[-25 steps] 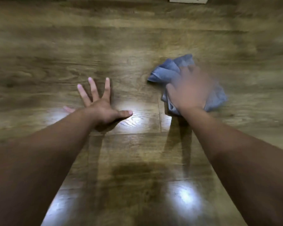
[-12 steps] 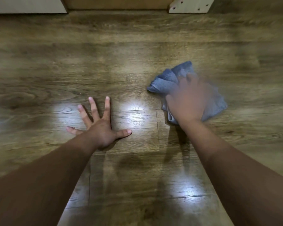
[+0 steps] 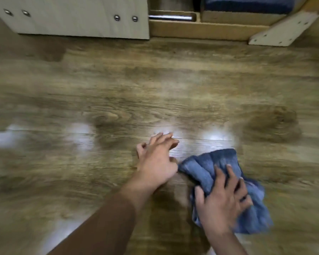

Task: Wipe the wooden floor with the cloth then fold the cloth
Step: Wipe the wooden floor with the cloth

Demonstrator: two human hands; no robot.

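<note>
On the wooden floor (image 3: 118, 92), the left hand (image 3: 157, 162) rests with its fingers (image 3: 166, 138) loosely spread and gripping nothing, just left of the cloth (image 3: 206, 168), whose near-left corner lies almost against that hand's thumb side. The blue cloth lies bunched on the floor, its long axis slanting from its upper-left end beside the left hand down to its lower-right end. The right hand (image 3: 221, 201) presses on top of the cloth's lower middle, fingers (image 3: 230, 173) spread and slightly bent over the folds, pointing toward the cloth's far edge, thumb on its left edge.
</note>
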